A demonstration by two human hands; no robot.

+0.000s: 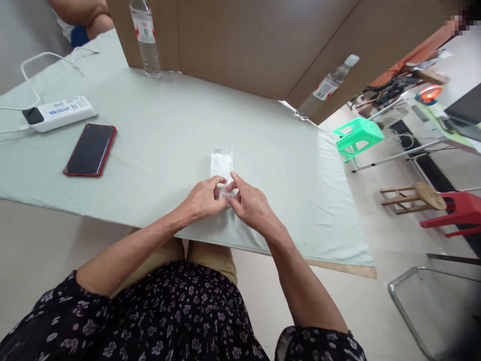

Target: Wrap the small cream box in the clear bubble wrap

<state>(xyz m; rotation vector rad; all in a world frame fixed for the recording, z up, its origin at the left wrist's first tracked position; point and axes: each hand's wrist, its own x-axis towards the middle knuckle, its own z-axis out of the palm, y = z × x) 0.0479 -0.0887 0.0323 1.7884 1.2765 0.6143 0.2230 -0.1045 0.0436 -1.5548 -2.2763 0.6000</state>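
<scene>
Where the head view looks down over the seated person's lap, a table (pixel 158 130) covered in pale green cloth is seen. A small bubble-wrap strip (pixel 222 165) lies flat on the cloth near the front edge, its long side pointing away from the person. Its near end is pinched by the left hand (pixel 203 200) and the right hand (pixel 252 205); thumbs and forefingers are closed on it, and the two hands touch at the fingertips.

A phone (pixel 90 149) in a red case is laid face up, well to the left of the strip. Beyond it a white power strip (pixel 60 113) with a cable is noted. One water bottle (pixel 146 40) stands upright at the far edge against a brown board (pixel 263 45); a second bottle (pixel 325 87) is seen at the board's right corner.

On the floor to the right, a green stool (pixel 358 135), a wooden stool (pixel 413 197) and a red stool (pixel 458 210) are recorded.

The near end of the strip is covered by the fingers. The first bottle's top is cut off by the frame. Another person's arm (pixel 84 15) is only partly shown at top left. Items on the far right desk are too small to identify.
</scene>
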